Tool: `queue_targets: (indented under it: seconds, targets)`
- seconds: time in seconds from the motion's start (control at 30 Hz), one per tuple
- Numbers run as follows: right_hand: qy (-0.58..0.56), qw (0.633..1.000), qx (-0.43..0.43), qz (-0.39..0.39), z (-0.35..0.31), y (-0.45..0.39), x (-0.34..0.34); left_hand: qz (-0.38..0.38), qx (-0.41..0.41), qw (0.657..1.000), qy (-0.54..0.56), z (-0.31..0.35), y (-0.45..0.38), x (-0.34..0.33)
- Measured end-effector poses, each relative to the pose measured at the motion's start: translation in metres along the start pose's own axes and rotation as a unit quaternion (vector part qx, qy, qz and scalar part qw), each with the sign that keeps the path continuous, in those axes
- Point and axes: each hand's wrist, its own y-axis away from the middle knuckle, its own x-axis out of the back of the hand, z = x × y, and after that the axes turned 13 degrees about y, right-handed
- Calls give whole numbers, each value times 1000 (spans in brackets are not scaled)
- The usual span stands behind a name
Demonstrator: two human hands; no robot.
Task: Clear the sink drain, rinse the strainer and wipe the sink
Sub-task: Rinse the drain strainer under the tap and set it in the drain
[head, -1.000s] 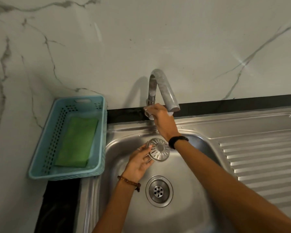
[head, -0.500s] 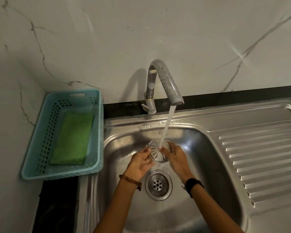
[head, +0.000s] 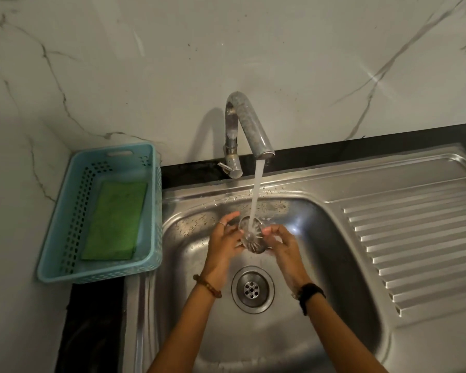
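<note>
A round metal strainer (head: pixel 253 238) is held above the steel sink basin (head: pixel 334 254), right under the running water from the tap (head: pixel 249 122). My left hand (head: pixel 223 244) holds its left edge and my right hand (head: pixel 281 244) pinches its right edge. The water stream strikes the middle of the strainer. Below my hands lies the open drain (head: pixel 252 289) in the basin floor.
A light blue plastic basket (head: pixel 65 224) with a green cloth (head: pixel 115 220) in it stands on the counter left of the sink. The ribbed draining board (head: pixel 414 238) extends to the right. Marble walls close the back and left.
My right hand left the tap lever and came down to the strainer's right edge. Water now runs from the tap onto the strainer.
</note>
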Motion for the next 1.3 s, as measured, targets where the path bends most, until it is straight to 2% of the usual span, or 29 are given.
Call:
queue_targets:
  seconds: [0.1,0.13,0.2,0.27,0.33,0.4,0.47,0.53,0.6,0.67,0.73,0.83,0.9,0.97,1.03,1.17,1.3]
  targets:
    - [-10,998,-49,32,-8,-8,-11,77,-30,996,35,-9,7,-6]
    - [19,999,-42,28,-12,-10,-11,113,-17,991,74,-12,8,-3]
    - [116,993,28,13,-19,-9,-8,163,34,980,111,-19,10,1]
    - [211,971,115,10,-21,-3,-4,155,67,982,88,-25,13,3]
    - [263,952,156,23,-16,1,3,122,35,990,55,-23,15,0]
    - [215,968,122,50,-10,1,10,102,-51,992,-49,-16,14,-4]
    - [165,983,55,59,-6,-7,13,82,-137,962,-223,-8,12,-8]
    - [166,985,25,26,-11,-16,9,87,-181,925,-324,-4,9,-8]
    - [170,985,32,-1,-21,-23,1,109,-170,914,-353,-2,7,-1]
    - [203,976,78,-9,-34,-26,-6,124,-121,921,-350,-5,7,10]
    - [239,960,146,-5,-41,-22,-10,116,-75,922,-361,-9,10,16]
    - [280,934,219,32,-39,-10,-7,86,-80,920,-374,-15,12,12]
    - [288,931,210,78,-32,-8,1,47,-91,928,-358,-13,11,7]
    - [247,950,155,114,-28,-12,9,8,-83,944,-319,-5,9,4]
    - [200,967,92,127,-28,-15,14,5,-90,961,-262,9,4,3]
    - [72,992,-15,107,-27,-14,16,56,-108,986,-110,49,-20,-6]
    - [-67,990,-117,43,-20,-4,12,53,-96,994,22,75,-42,-25]
